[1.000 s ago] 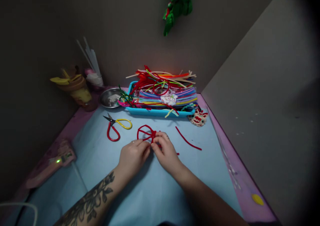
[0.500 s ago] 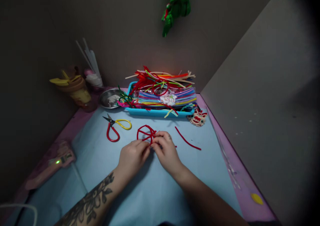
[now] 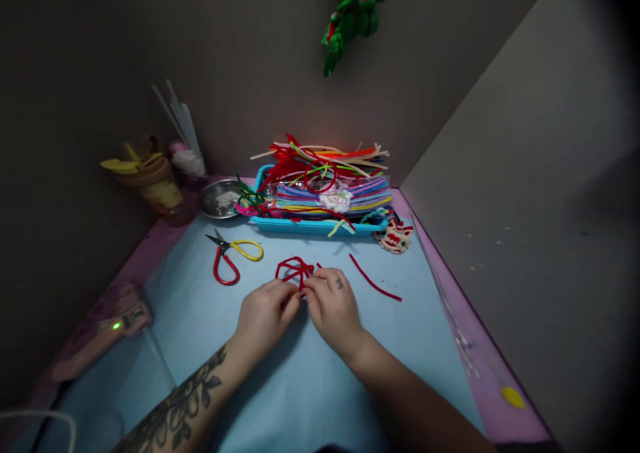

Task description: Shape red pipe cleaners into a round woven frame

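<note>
A rounded frame of bent red pipe cleaners (image 3: 295,264) is held over the middle of the blue sheet (image 3: 310,373). My left hand (image 3: 267,311) pinches its near edge from the left. From the right, the thumb and fingers of my right hand (image 3: 334,309) close on the same edge, the fingertips almost meeting the left ones. My fingers hide the near part of the frame. To the right lies a loose red pipe cleaner (image 3: 375,279), slightly curved. Scissors (image 3: 227,247) with one red and one yellow handle lie spread apart to the left.
Behind stands a blue tray (image 3: 320,226) heaped with colourful pipe cleaners. A metal bowl (image 3: 210,203) of small white bits sits beside it. A pink glue gun (image 3: 107,336) with a lit green light lies left; a small lion-face piece (image 3: 395,236) rests at the tray's right corner.
The red frame has tilted, so its loop looks flatter and lower. My right fingers have shifted slightly on its edge; my left hand has hardly moved.
</note>
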Available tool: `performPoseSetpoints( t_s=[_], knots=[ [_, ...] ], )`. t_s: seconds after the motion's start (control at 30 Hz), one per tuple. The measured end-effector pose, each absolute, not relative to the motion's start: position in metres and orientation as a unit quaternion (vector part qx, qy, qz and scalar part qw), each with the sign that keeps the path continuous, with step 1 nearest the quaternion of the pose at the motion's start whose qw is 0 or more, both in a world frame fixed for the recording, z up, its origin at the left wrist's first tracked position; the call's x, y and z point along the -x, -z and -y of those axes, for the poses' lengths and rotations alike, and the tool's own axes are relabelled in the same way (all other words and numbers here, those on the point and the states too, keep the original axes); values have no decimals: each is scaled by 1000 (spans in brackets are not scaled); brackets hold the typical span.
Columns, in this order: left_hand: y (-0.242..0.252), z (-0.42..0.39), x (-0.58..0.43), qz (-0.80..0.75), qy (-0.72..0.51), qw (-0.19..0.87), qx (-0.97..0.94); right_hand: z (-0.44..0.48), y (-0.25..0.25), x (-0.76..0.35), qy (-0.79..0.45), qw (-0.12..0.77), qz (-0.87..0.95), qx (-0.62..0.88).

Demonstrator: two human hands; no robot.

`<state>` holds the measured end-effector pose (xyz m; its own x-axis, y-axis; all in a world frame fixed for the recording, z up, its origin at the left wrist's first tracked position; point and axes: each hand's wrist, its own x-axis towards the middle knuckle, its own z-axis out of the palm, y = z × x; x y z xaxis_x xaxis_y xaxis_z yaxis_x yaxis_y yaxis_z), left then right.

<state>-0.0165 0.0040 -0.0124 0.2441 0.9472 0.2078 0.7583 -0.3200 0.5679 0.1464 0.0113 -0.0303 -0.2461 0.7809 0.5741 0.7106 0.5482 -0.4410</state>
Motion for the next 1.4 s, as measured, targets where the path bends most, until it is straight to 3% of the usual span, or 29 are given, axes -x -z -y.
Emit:
performPoseSetpoints(
  t_s=[0.73, 0.9, 1.07, 1.4],
  knots=[
    [14, 2, 10, -522, -247, 176, -797, -21, 31, -150, -72, 395, 761, 509],
    [6, 0, 15, -536, -329, 178, -757, -22, 28, -156, -67, 411, 785, 459],
    [0, -6, 22, -550, -391, 92, -732, -21, 26, -160, -42, 405, 822, 399],
    [2, -6, 23, -498, -295, 261, -772, -21, 24, -161, -24, 357, 865, 351]
  ],
)
